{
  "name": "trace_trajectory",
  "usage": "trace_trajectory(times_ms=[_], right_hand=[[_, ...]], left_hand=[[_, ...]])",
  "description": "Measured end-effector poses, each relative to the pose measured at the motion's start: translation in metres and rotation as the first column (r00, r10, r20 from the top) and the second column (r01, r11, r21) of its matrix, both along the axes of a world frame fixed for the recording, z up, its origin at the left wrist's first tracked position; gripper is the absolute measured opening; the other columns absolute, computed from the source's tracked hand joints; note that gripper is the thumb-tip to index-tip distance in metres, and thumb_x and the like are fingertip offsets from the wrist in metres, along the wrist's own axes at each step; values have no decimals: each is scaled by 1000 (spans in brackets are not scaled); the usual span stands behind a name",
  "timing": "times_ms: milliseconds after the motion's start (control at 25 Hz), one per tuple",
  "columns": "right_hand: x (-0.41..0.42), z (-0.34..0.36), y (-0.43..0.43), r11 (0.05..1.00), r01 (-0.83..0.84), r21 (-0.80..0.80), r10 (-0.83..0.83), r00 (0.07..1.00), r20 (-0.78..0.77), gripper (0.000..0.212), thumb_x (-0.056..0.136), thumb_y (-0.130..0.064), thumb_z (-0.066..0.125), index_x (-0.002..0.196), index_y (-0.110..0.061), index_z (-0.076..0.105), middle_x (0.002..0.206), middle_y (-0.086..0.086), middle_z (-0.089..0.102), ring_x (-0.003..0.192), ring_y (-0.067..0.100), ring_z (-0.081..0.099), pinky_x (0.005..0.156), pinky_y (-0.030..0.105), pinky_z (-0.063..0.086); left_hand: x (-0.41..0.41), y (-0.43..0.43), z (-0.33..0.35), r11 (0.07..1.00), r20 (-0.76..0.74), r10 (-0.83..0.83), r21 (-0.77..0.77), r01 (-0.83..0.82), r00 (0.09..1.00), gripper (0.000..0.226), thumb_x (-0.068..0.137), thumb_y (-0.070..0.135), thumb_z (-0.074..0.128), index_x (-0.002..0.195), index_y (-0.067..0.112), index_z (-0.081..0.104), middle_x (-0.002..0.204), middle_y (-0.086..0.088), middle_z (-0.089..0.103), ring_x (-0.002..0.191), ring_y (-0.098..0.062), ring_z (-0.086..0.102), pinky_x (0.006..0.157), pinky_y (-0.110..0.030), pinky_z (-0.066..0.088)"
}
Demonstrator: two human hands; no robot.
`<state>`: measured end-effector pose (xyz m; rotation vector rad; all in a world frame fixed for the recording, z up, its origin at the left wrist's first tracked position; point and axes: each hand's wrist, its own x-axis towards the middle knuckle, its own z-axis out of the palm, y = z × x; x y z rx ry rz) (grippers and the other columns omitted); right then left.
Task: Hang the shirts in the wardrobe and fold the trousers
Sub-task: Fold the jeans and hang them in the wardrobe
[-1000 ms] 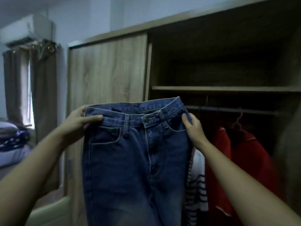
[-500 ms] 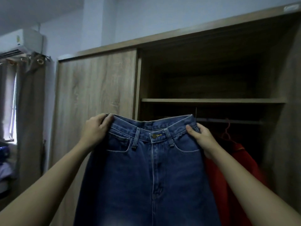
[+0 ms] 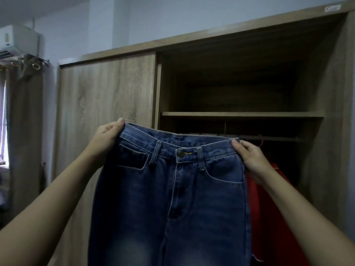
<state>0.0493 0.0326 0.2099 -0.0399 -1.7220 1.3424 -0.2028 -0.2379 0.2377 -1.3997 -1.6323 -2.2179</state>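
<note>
Dim, bluish room; daylight enters at the left edge, wardrobe [image 3: 240, 89] interior shadowed.

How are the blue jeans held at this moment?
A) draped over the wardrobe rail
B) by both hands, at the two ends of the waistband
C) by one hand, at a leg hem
B: the left hand and the right hand each grip one end of the waistband of the jeans.

Jeans [image 3: 169, 198]: mid-blue denim, faded to paler blue in two patches low on the thighs, with light seam stitching. Waist button [image 3: 181, 153]: brass-coloured. Wardrobe [image 3: 107, 96]: brown wood-grain pattern, dark interior. Garment [image 3: 269, 217] at right: plain red. Far wall [image 3: 172, 18]: pale blue-grey. Air conditioner [image 3: 17, 41], far left: white. Curtain [image 3: 25, 131], left: dull brown.
</note>
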Motion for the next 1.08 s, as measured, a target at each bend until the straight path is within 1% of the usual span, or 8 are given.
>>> trace_trajectory(times_ms=[120, 240, 360, 480, 600, 840, 960, 1080], right_hand=[[5, 9, -6, 993, -41, -112, 43, 999, 16, 31, 79, -39, 64, 88, -9, 69, 78, 10, 73, 65, 17, 70, 56, 25, 57], [-25, 14, -22, 937, 71, -342, -34, 993, 113, 26, 91, -29, 58, 94, -4, 67, 71, 10, 73, 60, 17, 70, 47, 25, 55], [-55, 35, -51, 870, -2, -492, 36, 998, 60, 23, 91, -27, 58, 94, -5, 63, 78, 15, 72, 67, 22, 70, 47, 32, 57], [-62, 58, -94, 902, -73, -425, 97, 995, 35, 23, 90, -26, 60, 87, -4, 62, 62, 9, 71, 54, 16, 70, 46, 25, 55], [-65, 59, -127, 955, -105, -277, 132, 988, 78, 33, 93, -34, 53, 107, -6, 61, 91, 10, 71, 76, 18, 70, 63, 28, 58], [-52, 58, -141, 982, -185, -47, 189, 976, 111, 74, 90, -66, 3, 101, -32, 68, 125, 13, 59, 117, 25, 53, 104, 44, 40], [-51, 58, -144, 975, -207, 79, 193, 969, 153, 75, 87, -68, -3, 95, -45, 68, 135, 12, 51, 124, 29, 47, 108, 54, 32], [-50, 56, -136, 970, -181, 162, 167, 981, 96, 62, 94, -59, 9, 121, -32, 58, 137, 8, 43, 126, 26, 43, 104, 46, 38]], left_hand=[[2, -7, 7, 999, 201, -31, -33, 38, 979, 40, 97, 32, 46, 74, 5, 66, 62, -12, 68, 49, -19, 66, 46, -25, 54], [5, 1, 14, 968, 518, -75, -166, 186, 852, 39, 99, 32, 38, 85, 3, 59, 59, -12, 69, 48, -19, 67, 41, -27, 53], [38, 19, 34, 979, 484, -118, -87, 182, 867, 35, 97, 29, 45, 87, 0, 62, 74, -14, 68, 52, -18, 67, 46, -25, 55], [79, 36, 49, 995, 290, -73, -38, 88, 954, 33, 94, 29, 53, 98, -2, 63, 92, -17, 68, 75, -23, 69, 68, -31, 57], [95, 40, 51, 993, 213, -25, -107, 49, 977, 35, 93, 33, 55, 100, -1, 64, 95, -16, 68, 84, -25, 67, 80, -36, 55], [110, 17, 53, 991, 232, -132, 8, 134, 964, 39, 91, 38, 56, 104, 1, 64, 101, -13, 68, 91, -22, 68, 79, -31, 56], [120, 8, 53, 988, 114, -154, 7, 154, 981, 37, 84, 36, 64, 98, 3, 66, 97, -8, 70, 88, -17, 69, 77, -27, 56], [116, 0, 56, 985, 68, -168, -25, 170, 983, 22, 86, 17, 64, 99, -1, 65, 99, -13, 69, 89, -22, 70, 76, -29, 57]])
